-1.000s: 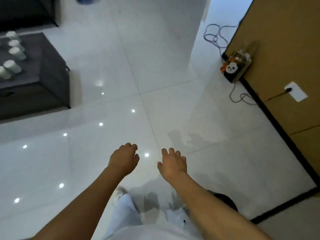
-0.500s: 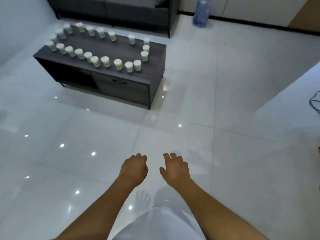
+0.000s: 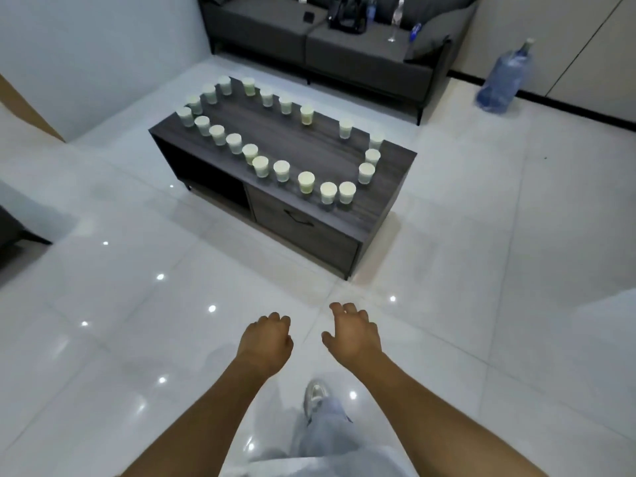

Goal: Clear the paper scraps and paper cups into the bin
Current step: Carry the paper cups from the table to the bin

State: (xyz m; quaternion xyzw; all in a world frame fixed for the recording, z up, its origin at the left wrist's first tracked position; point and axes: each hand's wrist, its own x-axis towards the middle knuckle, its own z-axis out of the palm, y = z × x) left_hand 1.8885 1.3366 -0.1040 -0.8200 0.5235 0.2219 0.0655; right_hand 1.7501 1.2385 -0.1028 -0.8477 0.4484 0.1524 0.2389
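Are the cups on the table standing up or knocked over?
Standing up. Every cup on the table shows its round top facing upward, and none lies on its side.

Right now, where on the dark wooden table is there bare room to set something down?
The dark wooden table is bare inside the loop of white paper cups, and at the gap in its far row. The near edge and left end are crowded. Both hands hang empty over the floor.
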